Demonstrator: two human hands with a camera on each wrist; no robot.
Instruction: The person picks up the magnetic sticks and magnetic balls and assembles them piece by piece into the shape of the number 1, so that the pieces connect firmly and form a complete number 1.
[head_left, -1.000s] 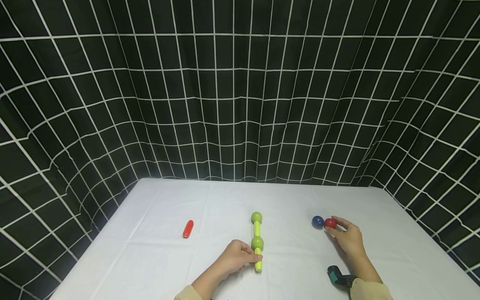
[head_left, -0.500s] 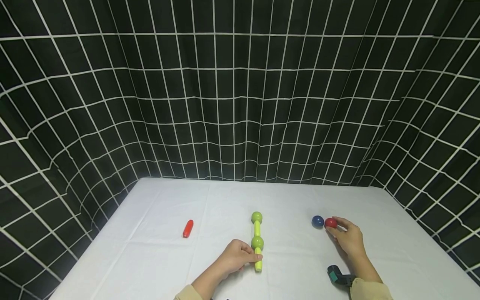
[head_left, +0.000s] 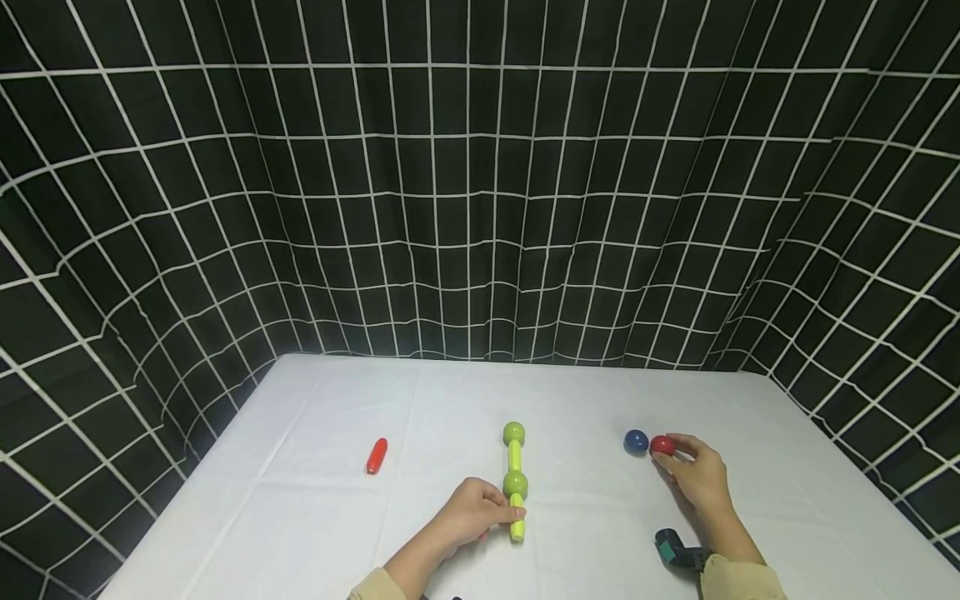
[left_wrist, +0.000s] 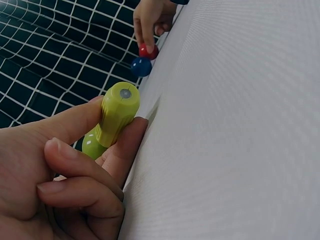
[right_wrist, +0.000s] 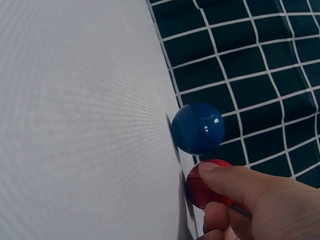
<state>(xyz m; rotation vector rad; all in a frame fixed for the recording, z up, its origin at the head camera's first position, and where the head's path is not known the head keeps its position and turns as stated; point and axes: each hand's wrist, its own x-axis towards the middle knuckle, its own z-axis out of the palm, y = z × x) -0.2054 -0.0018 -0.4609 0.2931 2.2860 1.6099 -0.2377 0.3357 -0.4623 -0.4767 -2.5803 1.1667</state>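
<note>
My left hand (head_left: 471, 512) pinches a ribbed yellow-green magnetic rod (head_left: 517, 531) between thumb and fingers; in the left wrist view a grey disc shows in the rod's end (left_wrist: 125, 93). This rod meets a green ball (head_left: 515, 483), from which a second yellow-green rod (head_left: 514, 455) runs on to another green ball (head_left: 513, 432), all in one line on the table. Over on the right, my right hand (head_left: 697, 475) pinches a red ball (right_wrist: 202, 192) at the tabletop. Beside it lies a blue ball (right_wrist: 198, 128), a small gap away in the head view.
A red rod (head_left: 377, 456) lies alone on the left of the white-clothed table (head_left: 315, 533). A dark wrist device (head_left: 678, 552) sits at the right forearm. Black curtain with a white grid (head_left: 480, 208) surrounds the table's back and sides.
The red ball has shifted slightly to the right with my right hand, widening the gap to the blue ball. My left hand and the green chain stay in place.
</note>
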